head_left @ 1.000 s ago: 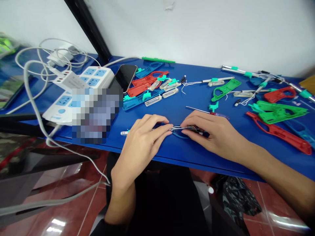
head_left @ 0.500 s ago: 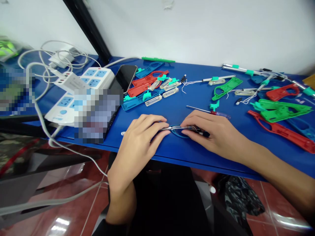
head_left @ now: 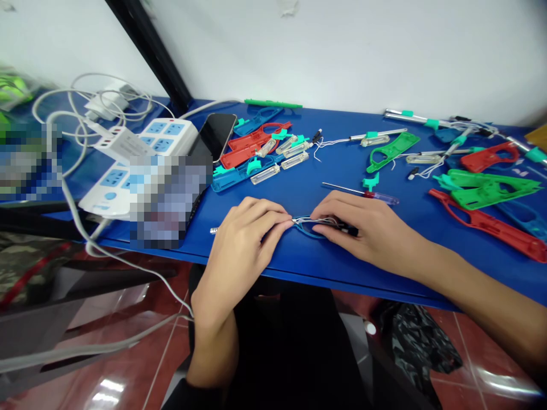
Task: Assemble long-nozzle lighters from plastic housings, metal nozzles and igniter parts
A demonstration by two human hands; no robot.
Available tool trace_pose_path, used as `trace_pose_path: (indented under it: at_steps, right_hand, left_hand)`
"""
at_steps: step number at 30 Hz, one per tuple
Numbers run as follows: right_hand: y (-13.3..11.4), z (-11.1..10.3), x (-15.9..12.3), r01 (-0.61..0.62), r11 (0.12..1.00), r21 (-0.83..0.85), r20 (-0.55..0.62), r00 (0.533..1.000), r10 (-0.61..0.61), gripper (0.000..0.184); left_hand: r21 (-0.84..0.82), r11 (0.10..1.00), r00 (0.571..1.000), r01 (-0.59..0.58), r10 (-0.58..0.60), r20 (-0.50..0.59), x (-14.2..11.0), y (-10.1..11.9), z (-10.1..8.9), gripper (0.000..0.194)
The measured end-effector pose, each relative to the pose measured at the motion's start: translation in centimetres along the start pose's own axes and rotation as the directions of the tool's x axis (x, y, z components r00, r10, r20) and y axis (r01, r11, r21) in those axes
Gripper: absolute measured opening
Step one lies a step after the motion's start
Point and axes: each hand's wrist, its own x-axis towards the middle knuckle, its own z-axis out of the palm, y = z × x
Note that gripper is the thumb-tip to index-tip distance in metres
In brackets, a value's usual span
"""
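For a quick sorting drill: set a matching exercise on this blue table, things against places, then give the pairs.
Things:
1. black smartphone
2. screwdriver
3. blue wire loop
4. long red plastic frame

Places:
A. between the left hand and the right hand
B. right end of the table
C. beside the white power strip
D. just beyond the right hand

Pairs: 1-C, 2-D, 3-A, 4-B

Room for the right hand [head_left: 363, 233] is left just behind the screwdriver [head_left: 360, 193], running back toward the wall [head_left: 342, 57]. To the screwdriver's right, passage is blocked by green plastic tools [head_left: 491, 191]; to its left, by clear plastic tubes [head_left: 265, 173], and farther left by a power strip [head_left: 139, 165] and tangled cables [head_left: 102, 108].
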Motion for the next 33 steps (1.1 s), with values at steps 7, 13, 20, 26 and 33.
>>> trace_pose_path:
  at_steps: [7, 13, 20, 26, 33]
  right_hand:
    - [0.2, 0.1, 0.0, 0.004, 1.000, 0.006, 0.007, 1.000, -0.004, 0.012]
    - [-0.5, -1.0, 0.0, -0.003, 1.000, -0.011, -0.007, 1.000, 0.002, 0.012]
    - [-0.6, -2.9, -0.3, -0.003, 0.994, -0.112, -0.016, 1.000, 0.001, 0.013]
    - [0.0, -3.0, -0.6, -0.015, 0.997, -0.081, 0.022, 1.000, 0.016, 0.015]
    - [0.4, -2.7, -1.0, -0.005, 0.998, -0.068, 0.040, 0.999, 0.008, 0.018]
  left_hand:
    - [0.014, 0.999, 0.999, 0.037, -0.038, 0.023, 0.0, 0.3, 0.0, 0.017]
    - [-0.017, 0.997, 0.997, 0.071, -0.071, 0.026, 0.1, 0.1, 0.1, 0.015]
    - [-0.012, 0.998, 0.998, 0.058, -0.057, 0.006, 0.2, -0.2, 0.1, 0.014]
    - [0.047, 0.999, 1.000, -0.022, 0.022, 0.001, 0.2, -0.5, 0.2, 0.016]
    - [0.127, 0.986, 0.991, -0.112, 0.101, 0.093, 0.1, -0.4, 0.2, 0.035]
